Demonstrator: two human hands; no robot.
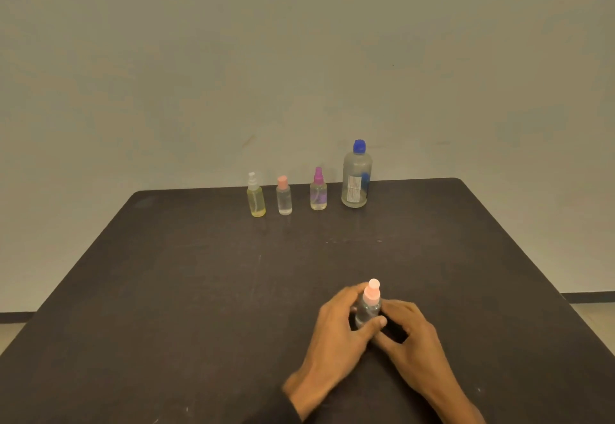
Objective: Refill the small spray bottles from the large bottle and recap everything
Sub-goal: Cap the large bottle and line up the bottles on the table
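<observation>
on the dark table [166, 290], left hand [332, 333] and right hand [411, 333] both grip the upright pink-capped spray bottle [368, 307] between them.

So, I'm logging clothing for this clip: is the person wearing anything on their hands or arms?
Both hands, left hand and right hand, are bare: no gloves, rings or watch show. A dark sleeve edge shows at the left wrist; the right forearm is bare as far as the frame shows.
</observation>
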